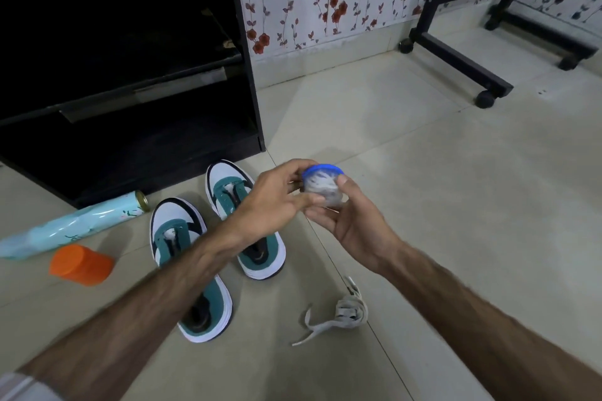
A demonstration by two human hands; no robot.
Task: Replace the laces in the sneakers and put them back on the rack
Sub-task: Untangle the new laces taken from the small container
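Head view, hands at centre. A small clear jar (323, 189) with a blue lid (322, 170) is held above the floor between both hands. The right hand (353, 221) cradles the jar from below and the right, fingers curled under it and the thumb against the lid's edge. The left hand (277, 197) grips the jar's left side with curled fingers, the thumb lying along its lower front. White coiled material, probably the replacement laces, is seen through the jar wall; the lid appears still in place, though blur leaves this uncertain.

Left of the hands, the two teal-and-white sneakers (195, 257) stand side by side on the tiled floor (439, 205), toes pointing to the dark shoe rack (130, 101) at far left. The eyelet rows appear bare, so the old laces are judged removed. A bundle of grey laces (345, 311) lies on the floor near and to the right of the sneakers, below the right forearm. At near left an orange jar (81, 265) and a pale blue spray can (71, 225) lie on the floor.

Stage: unlacing is judged complete. Opening the jar, threading both sneakers and returning them to the rack are left to do.
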